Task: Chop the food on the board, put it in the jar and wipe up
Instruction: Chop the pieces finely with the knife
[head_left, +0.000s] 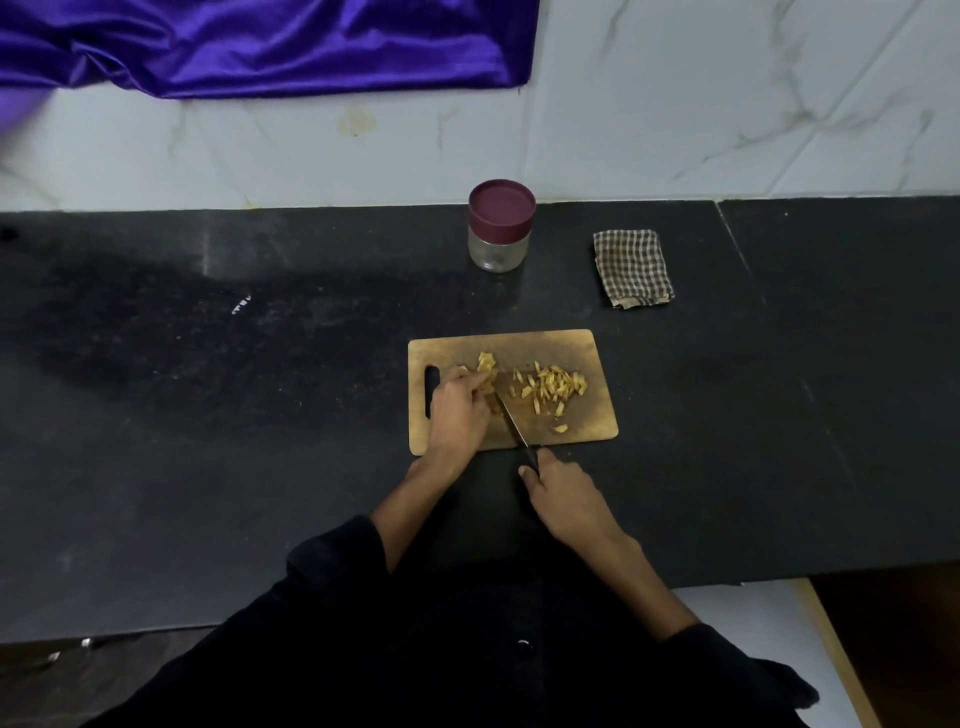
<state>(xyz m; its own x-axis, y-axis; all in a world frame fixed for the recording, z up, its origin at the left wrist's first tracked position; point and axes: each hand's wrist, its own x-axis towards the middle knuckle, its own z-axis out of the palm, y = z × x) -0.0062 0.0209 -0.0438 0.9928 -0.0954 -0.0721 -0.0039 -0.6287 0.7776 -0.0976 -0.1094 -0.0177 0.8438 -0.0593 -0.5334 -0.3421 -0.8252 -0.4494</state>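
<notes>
Sitting on the black counter (260, 415), the wooden board (582, 415) holds yellow food. The left hand (457, 410) grips the uncut lump (487, 362). The right hand (563, 493) grips the knife (511, 422), pointing away, just right of the lump. The jar (500, 226) waits behind.

I see the board (571, 415) near the counter's (208, 415) front edge, with the jar (501, 226) and folded cloth (632, 267) behind it toward the back edge, cloth right of jar.
</notes>
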